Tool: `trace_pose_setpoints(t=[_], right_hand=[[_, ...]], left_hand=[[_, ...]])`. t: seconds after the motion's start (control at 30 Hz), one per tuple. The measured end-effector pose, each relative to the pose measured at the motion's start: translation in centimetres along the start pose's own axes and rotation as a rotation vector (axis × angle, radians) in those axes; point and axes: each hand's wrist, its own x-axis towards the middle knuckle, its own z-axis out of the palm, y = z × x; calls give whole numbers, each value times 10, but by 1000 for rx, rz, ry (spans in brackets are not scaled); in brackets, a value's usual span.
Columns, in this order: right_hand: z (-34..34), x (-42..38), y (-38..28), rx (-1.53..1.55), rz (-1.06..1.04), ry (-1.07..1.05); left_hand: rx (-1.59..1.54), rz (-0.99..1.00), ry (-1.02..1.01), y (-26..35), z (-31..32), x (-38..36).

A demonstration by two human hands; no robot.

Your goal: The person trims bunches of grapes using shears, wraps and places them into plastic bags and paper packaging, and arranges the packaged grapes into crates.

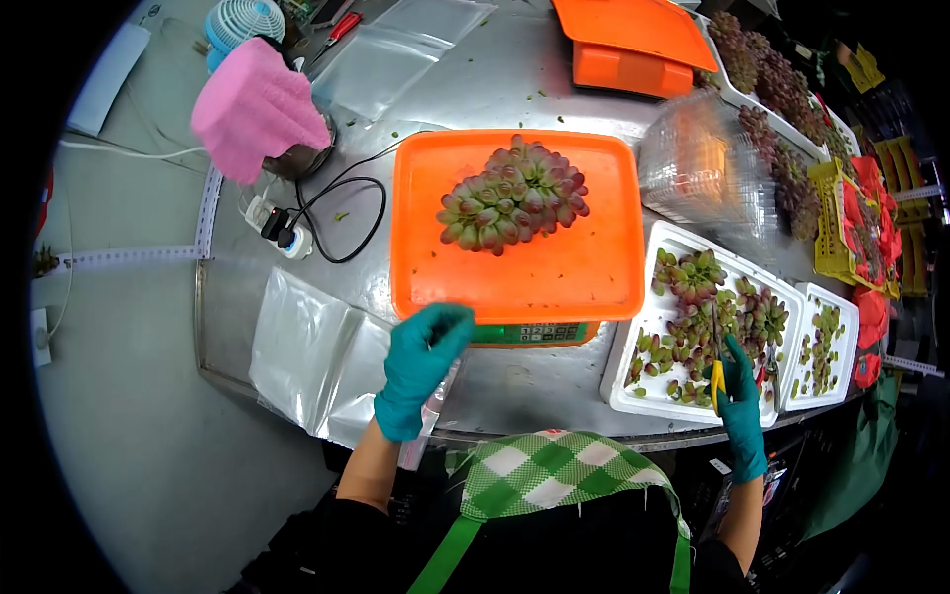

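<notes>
A cluster of green and reddish succulents lies on the orange tray of a scale. Just below the tray's lower left corner is my left hand, gloved in teal, with its fingers curled together; whether anything is between them is too small to tell. My right hand, also gloved, holds yellow-handled scissors over a white foam box. The blades point away from me over succulent rosettes and loose leaves in that box.
A smaller foam box stands at the right. Clear plastic containers and an orange scale are behind. Plastic bags, a black cable, a pink cloth and a fan lie or stand left.
</notes>
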Motion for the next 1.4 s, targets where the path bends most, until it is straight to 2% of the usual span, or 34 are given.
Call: trace_pose_setpoints(t=[0.03, 0.07, 0.17, 0.23, 0.3, 0.37, 0.47, 0.57, 0.77, 0.97, 1.07, 1.2, 1.3, 1.33, 1.4], right_hand=[[11, 5, -15, 32, -14, -71], [23, 10, -19, 116, -21, -19], [45, 20, -79, 285, 86, -440], [68, 28, -113, 286, 172, -633], [92, 35, -130, 300, 106, -844], [112, 42, -148, 194, 207, -895], [125, 52, -153, 288, 254, -886], [130, 66, -155, 292, 270, -942], [134, 75, -157, 251, 265, -867], [131, 85, -158, 274, 236, -902], [130, 88, -155, 381, 233, -931], [131, 98, -152, 464, 350, -922], [129, 105, -162, 462, 359, -970], [129, 105, -167, 389, 281, -954], [129, 105, -167, 427, 270, -973]], left_hand=[[-57, 11, 89, 4, -2, 9], [-76, 81, 151, -3, -5, 20], [-37, 253, 322, 10, -5, 44], [-13, 282, 306, 10, -1, 59], [-32, 286, 302, 10, 2, 64], [-98, 264, 303, 12, 6, 68], [116, 357, 351, 23, -1, 66], [344, 599, 376, 31, -1, 71], [430, 679, 216, 37, 10, 93], [485, 726, 91, 51, 14, 110], [219, 520, -81, 59, 12, 114], [59, 503, -105, 52, 12, 125], [60, 510, -94, 49, 11, 129], [77, 516, -94, 48, 11, 130], [93, 518, -93, 48, 11, 131]])
